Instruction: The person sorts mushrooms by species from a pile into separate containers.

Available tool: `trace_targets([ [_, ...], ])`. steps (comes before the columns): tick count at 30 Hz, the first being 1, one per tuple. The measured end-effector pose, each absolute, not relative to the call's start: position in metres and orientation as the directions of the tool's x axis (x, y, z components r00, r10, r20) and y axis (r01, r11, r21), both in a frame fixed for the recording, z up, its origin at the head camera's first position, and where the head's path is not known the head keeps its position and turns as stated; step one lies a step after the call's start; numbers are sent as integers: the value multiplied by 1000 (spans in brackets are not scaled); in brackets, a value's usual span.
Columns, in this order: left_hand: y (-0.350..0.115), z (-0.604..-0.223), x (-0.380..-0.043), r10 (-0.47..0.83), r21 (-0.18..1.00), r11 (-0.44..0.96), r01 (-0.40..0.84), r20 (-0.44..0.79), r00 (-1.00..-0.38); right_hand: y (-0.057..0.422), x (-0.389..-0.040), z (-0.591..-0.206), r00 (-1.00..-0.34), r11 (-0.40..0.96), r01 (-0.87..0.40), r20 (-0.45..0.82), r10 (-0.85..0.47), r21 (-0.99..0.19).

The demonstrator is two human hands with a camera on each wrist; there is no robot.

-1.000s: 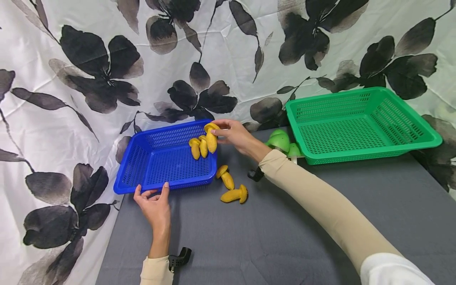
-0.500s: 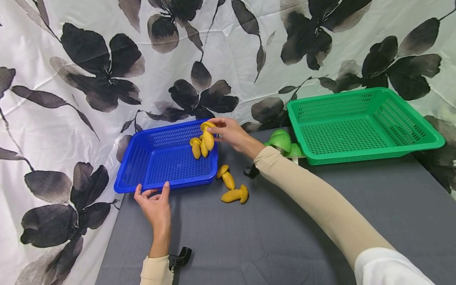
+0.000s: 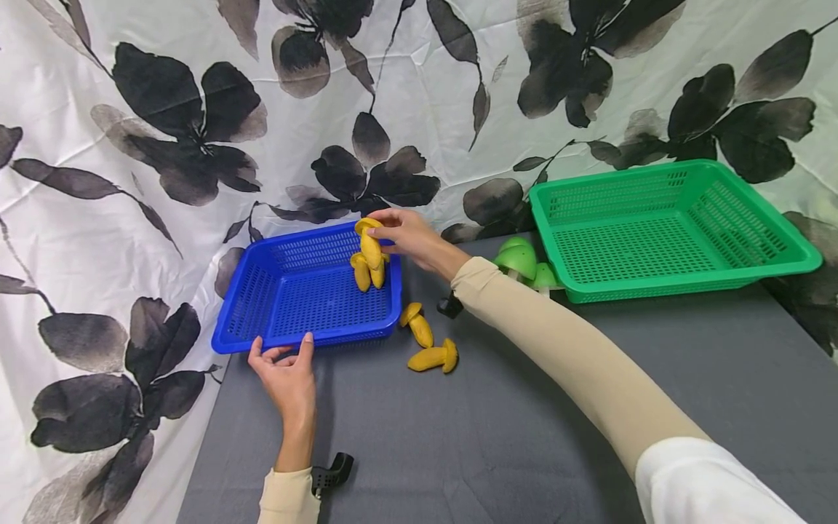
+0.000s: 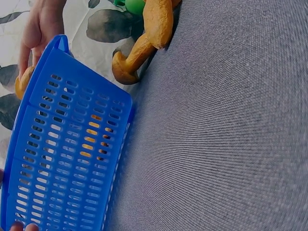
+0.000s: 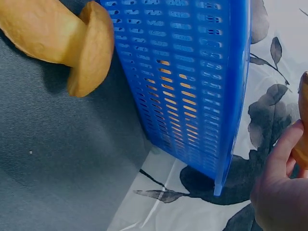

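Observation:
In the head view my right hand [image 3: 412, 239] pinches a yellow mushroom [image 3: 369, 244] by its upper stem, over the right part of the blue basket [image 3: 262, 340]. Below it, two more yellow mushrooms [image 3: 360, 273] lie in the basket, partly covered by the held one. My left hand [image 3: 288, 378] grips the basket's near rim with thumb and fingers; its fingertips [image 4: 30, 227] show against the slotted wall in the left wrist view. On the grey cloth right of the basket lie two yellow mushrooms, one angled [image 3: 419, 329] and one sideways [image 3: 428, 358].
A green basket [image 3: 681, 284] stands at the back right. Several green-capped mushrooms [image 3: 517, 258] sit against its left side, partly behind my right forearm. The grey cloth [image 3: 497, 437] covers the table, and a floral curtain [image 3: 419, 87] hangs behind it.
My right hand has moved left with the yellow mushroom, farther in over the blue basket and across the two lying there. The left hand has stayed on the rim.

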State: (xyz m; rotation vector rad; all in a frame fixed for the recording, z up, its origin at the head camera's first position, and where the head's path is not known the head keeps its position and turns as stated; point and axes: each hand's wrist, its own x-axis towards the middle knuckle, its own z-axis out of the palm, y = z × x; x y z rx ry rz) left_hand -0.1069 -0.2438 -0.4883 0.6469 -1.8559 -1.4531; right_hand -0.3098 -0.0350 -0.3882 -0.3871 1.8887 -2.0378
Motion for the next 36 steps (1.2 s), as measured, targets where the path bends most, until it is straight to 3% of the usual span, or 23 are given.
trace_targets([
  [17,-245,-492,-108,-735,971,236,42,207,-646,-45,-321,-384,-908,-43,48,-26,-418,-998],
  [26,-244,-493,-109,-733,971,234,46,207,-649,-51,-325,-382,-921,-116,22,25,-390,-993],
  [36,-245,-492,-108,-743,972,231,44,205,-637,-36,-320,-385,-925,-78,-23,50,-376,-997],
])
